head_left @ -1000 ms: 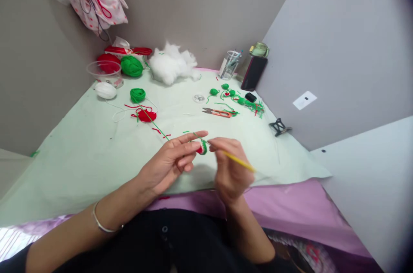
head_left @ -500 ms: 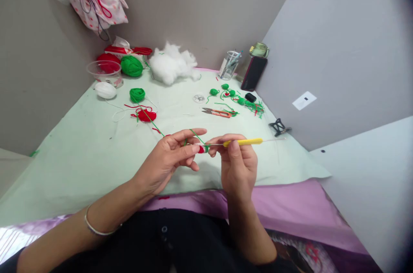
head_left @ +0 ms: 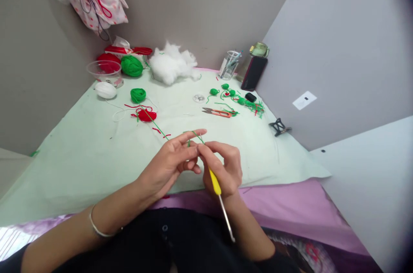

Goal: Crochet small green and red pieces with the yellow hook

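Observation:
My left hand (head_left: pixel 176 157) pinches thumb to fingers at the small crochet piece, now mostly covered by fingertips, while its raised index finger carries green yarn (head_left: pixel 155 125). That strand runs back to a small green ball of yarn (head_left: pixel 138 95). Close against it, my right hand (head_left: pixel 226 167) grips a crochet hook (head_left: pixel 214 182) by its yellow handle. One metal end of the hook points down toward my lap; the other reaches up between the fingertips near the yarn. A red yarn bundle (head_left: pixel 146 115) lies beyond the left hand.
Orange-handled thread snips (head_left: pixel 217 112) lie past my hands, with small green crocheted balls (head_left: pixel 214 92) behind. White stuffing (head_left: pixel 174 64), a large green yarn ball (head_left: pixel 131 66), a clear tub (head_left: pixel 105 71), a pen cup (head_left: pixel 230 65) and a phone (head_left: pixel 254 74) stand toward the back.
My right hand has turned and moved left against the left fingertips. The hook has swung from nearly level to steeply slanted, its free end now low. The red-and-white piece has become hidden.

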The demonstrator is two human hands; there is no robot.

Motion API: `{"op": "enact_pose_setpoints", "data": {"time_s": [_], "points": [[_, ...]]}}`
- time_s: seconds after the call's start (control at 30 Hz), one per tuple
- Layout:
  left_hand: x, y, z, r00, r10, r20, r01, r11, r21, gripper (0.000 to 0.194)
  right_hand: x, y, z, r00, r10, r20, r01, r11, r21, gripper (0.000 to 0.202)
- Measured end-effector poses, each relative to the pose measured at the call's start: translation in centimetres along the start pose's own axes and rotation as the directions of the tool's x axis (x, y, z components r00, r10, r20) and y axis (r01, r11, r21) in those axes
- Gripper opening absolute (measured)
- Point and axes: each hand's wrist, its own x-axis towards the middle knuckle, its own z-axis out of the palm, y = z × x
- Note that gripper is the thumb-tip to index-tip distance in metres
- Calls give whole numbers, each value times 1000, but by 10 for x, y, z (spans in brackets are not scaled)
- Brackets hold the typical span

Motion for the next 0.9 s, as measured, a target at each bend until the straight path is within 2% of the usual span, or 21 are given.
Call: {"op": "enact_pose_setpoints", "data": {"time_s": [0.07, 0.13, 0.2, 0.27, 0.33, 0.5, 0.57, 0.63, 0.7, 0.8, 0.9], "points": [[2, 4, -1, 997, -80, 11, 81, 994, -72, 41, 3, 2, -1, 989, 148, 2, -147, 977, 158, 25], [2, 8, -1, 997, -73, 5, 73, 994, -86, 40, 8, 3, -3, 939, 342, 41, -330, 859, 391, 24], [0, 9, 0, 999, -32, 8, 32, 997, -64, 43, 13, 3, -4, 881, 464, 94, -437, 719, 540, 23], [-1, 9, 2, 1000, 0, 28, 1, 999, -37, 42, 16, 3, -3, 869, 472, 148, -464, 675, 573, 20], [-2, 8, 2, 999, 15, 41, -15, 1000, -10, 38, 16, 1, -2, 875, 452, 173, -466, 690, 554, 19], [-2, 12, -2, 998, 63, -4, -62, 996, 58, 35, 14, -2, -6, 868, 490, 81, -453, 717, 530, 21], [-2, 13, -3, 998, 69, -11, -68, 996, 63, 35, 14, -1, -9, 850, 519, 92, -470, 666, 579, 19], [-2, 12, -1, 998, 63, 6, -64, 996, 57, 34, 15, 1, -9, 825, 545, 152, -498, 573, 651, 19], [-3, 10, 1, 998, 55, 30, -57, 997, 54, 35, 16, 2, -8, 823, 535, 192, -507, 537, 674, 18], [-4, 6, 3, 997, 55, 46, -58, 996, 62, 34, 17, 1, -5, 857, 484, 179, -483, 630, 609, 19], [-3, 2, 2, 996, 82, 34, -84, 994, 62, 35, 17, -2, -4, 869, 465, 169, -477, 699, 534, 21]]}}
